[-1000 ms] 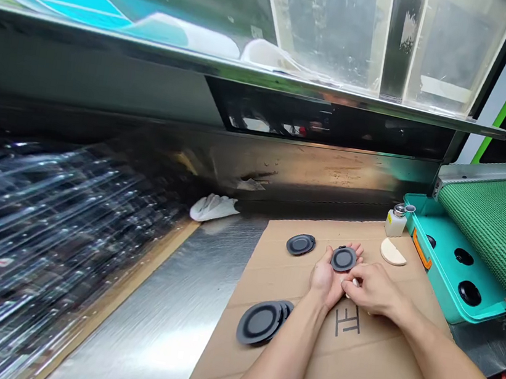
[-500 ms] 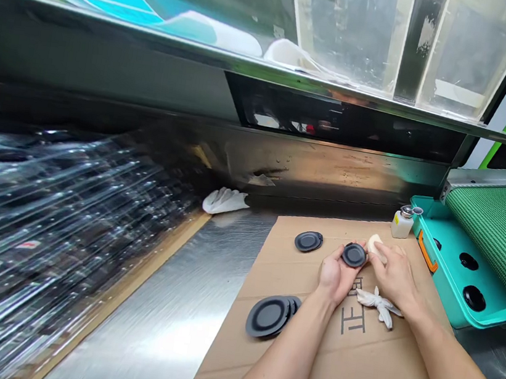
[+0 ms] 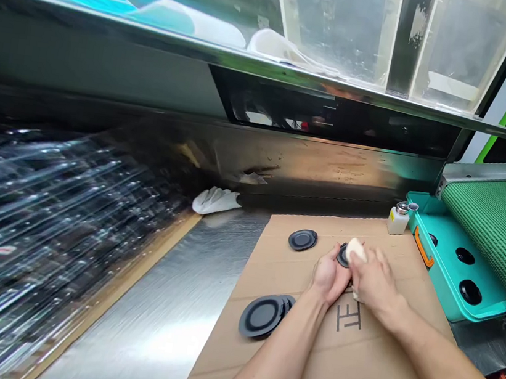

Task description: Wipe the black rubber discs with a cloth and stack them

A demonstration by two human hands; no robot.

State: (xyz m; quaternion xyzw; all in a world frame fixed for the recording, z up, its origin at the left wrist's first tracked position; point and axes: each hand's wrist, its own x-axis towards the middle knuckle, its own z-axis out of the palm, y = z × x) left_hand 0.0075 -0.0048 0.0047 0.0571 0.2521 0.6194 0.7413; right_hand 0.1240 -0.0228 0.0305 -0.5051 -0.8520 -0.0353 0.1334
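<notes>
In my left hand (image 3: 331, 276) rests a small dark grey round lid (image 3: 342, 255), fingers curled around its edge. My right hand (image 3: 375, 281) pinches a white pad (image 3: 356, 249) against the lid's face, covering part of it. Beneath the right hand, a scrap of white cloth (image 3: 355, 295) is mostly hidden. Another dark lid (image 3: 303, 239) lies farther back on the cardboard sheet (image 3: 378, 374). Nearer me on the left, larger dark lids (image 3: 263, 316) overlap in a small pile.
A small white bottle (image 3: 398, 219) stands by a turquoise bin (image 3: 448, 280) holding black round parts. Beyond it runs a green conveyor belt (image 3: 493, 205). A white glove (image 3: 216, 201) lies on the metal bench (image 3: 171, 315), beside a plastic-wrapped stack (image 3: 51, 237). A metal shelf edge (image 3: 296, 74) overhangs.
My right hand has moved left, bringing the white pad from beside the lid onto its face. The hand now covers most of the white cloth. The view has shifted slightly.
</notes>
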